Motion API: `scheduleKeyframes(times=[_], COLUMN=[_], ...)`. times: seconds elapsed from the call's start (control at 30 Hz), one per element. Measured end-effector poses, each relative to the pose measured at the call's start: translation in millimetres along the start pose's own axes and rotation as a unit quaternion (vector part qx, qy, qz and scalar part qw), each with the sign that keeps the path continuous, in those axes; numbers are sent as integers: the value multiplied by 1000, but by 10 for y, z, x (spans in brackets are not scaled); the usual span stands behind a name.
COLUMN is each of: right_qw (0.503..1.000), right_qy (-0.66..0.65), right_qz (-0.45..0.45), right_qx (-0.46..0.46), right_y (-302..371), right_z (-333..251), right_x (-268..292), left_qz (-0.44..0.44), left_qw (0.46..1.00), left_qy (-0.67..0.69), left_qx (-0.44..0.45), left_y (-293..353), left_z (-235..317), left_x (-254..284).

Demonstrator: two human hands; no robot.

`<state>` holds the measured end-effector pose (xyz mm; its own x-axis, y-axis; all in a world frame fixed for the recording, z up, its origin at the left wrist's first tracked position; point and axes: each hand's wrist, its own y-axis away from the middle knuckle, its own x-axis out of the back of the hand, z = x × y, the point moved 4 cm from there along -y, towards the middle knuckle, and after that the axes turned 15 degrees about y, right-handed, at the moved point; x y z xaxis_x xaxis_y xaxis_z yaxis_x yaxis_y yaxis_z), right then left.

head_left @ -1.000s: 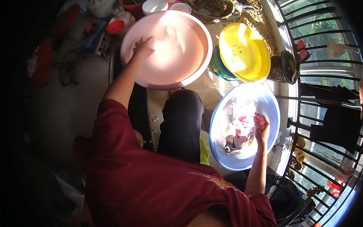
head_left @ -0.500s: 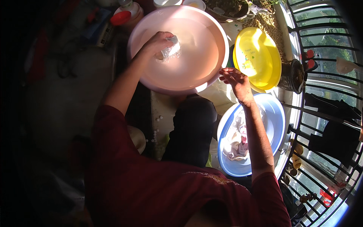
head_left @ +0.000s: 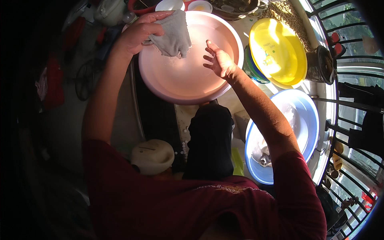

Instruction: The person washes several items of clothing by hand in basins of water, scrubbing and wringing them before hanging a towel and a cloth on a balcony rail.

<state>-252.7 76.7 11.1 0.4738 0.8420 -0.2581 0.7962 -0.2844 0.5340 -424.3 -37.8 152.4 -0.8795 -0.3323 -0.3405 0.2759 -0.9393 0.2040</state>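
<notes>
Head view: left hand [head_left: 138, 34] grips grey cloth [head_left: 174, 34], now lifted above pink basin [head_left: 188, 86] at 11 o'clock. Right hand [head_left: 219, 61], fingers spread and empty, has moved from basin's rim to over its centre. Blue basin [head_left: 308, 120] at 4 o'clock.

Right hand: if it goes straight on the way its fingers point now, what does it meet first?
Most likely the grey cloth held by the left hand: the right hand is open over the pink basin, fingers pointing left toward the cloth. Depth is unclear.
</notes>
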Motion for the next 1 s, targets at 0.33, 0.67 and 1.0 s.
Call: scheduleKeyframes(times=[0.33, 0.67, 1.0], right_qw=[999, 749, 824], right_qy=[30, 633, 428], right_qz=[8, 176, -4], right_qx=[-21, 84, 372], right_y=[-613, -756, 206], right_z=[219, 499, -249], right_x=[-25, 118, -1090], left_qz=[26, 428, 329], left_qw=[998, 879, 789], left_qy=[0, -203, 503], left_qx=[61, 51, -128], left_y=[-181, -84, 24], left_z=[-554, -2211, -1825], left_x=[320, 823, -52])
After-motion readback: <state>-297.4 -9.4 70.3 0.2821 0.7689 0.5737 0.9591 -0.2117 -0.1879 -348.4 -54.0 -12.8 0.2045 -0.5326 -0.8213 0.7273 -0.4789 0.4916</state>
